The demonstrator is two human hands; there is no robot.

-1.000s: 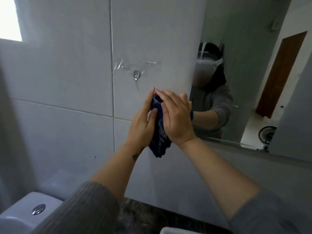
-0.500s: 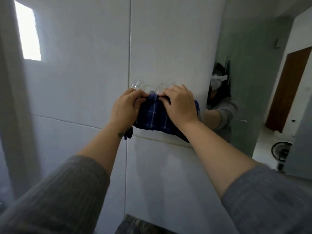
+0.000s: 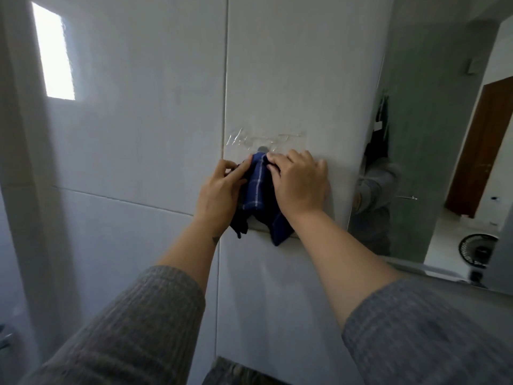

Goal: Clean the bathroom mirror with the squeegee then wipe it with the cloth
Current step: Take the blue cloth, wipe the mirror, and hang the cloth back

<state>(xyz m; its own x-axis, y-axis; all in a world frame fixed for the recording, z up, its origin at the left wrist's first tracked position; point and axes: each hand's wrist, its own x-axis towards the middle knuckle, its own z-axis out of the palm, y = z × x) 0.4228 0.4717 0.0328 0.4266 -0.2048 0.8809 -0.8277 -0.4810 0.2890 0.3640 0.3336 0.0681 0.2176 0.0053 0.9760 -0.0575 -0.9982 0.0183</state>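
A dark blue checked cloth (image 3: 258,195) hangs against the white tiled wall, its top at a small metal wall hook (image 3: 262,149) stuck on with clear tape. My left hand (image 3: 219,195) pinches the cloth's left edge. My right hand (image 3: 298,182) presses on its upper right part, just under the hook. The bathroom mirror (image 3: 433,151) fills the right side and reflects a person in a grey sleeve. No squeegee is in view.
A bright window (image 3: 54,51) sits at the upper left. The mirror reflects a brown door (image 3: 480,151) and a black fan (image 3: 476,252). A dark stone counter edge (image 3: 230,370) shows at the bottom centre.
Both hands lifted the cloth from mid-air up to the wall hook. The cloth, spread wide half a second ago, now hangs bunched and narrow beneath the hook. My view tilted up.
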